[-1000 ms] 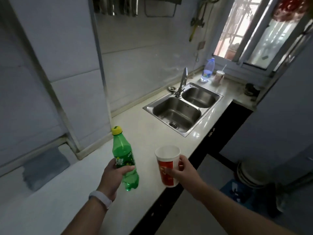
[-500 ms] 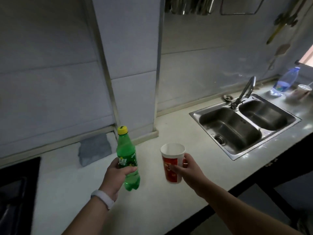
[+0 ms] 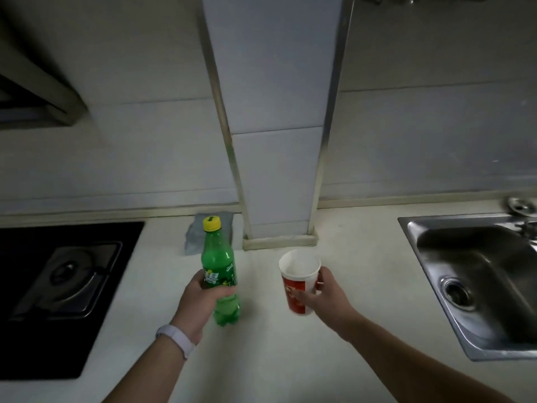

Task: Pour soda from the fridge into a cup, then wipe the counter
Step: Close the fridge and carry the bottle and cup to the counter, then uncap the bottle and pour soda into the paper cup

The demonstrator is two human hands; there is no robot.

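Left hand (image 3: 200, 303) gripping soda bottle (image 3: 218, 257), right hand (image 3: 328, 298) holding cup (image 3: 295, 286)

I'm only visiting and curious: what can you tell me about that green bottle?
The bottle is see-through green plastic, with a yellow cap on and a green label bearing white marks. It is upright, on or just above the white counter; I cannot tell which. The left hand grips it round the label. It is left of the cup, apart from it.

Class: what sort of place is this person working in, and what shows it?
Most likely a home kitchen: a steel sink set into the white counter, a gas hob on the left, and a tiled wall behind.
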